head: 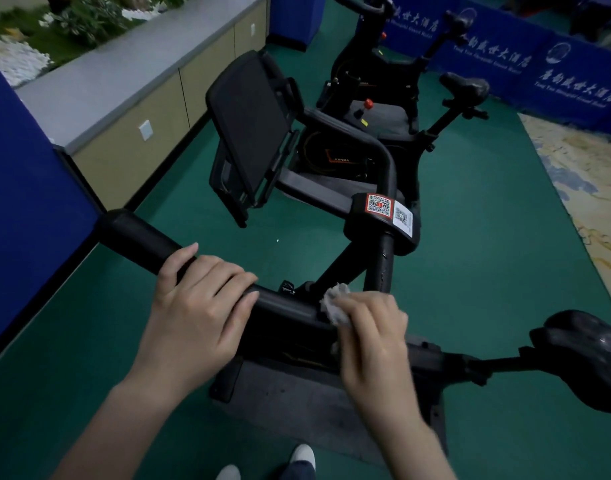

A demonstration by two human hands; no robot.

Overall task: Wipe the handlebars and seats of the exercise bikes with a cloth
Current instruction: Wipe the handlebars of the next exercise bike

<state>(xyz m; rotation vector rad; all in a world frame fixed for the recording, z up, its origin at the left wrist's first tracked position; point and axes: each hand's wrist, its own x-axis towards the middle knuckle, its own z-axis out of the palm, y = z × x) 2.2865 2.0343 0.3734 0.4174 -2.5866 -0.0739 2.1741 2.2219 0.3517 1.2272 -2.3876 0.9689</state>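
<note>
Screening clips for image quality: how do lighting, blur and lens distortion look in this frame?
Head view: dim and underexposed, so the black handlebar loses detail. Head view: the right hand and cloth are slightly motion-blurred, while the left hand is sharper. Head view: the wide-angle lens bows the counter edge, and there are faint glare spots on the near seat.

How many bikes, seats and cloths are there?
bikes: 3
seats: 3
cloth: 1
Total: 7
</note>
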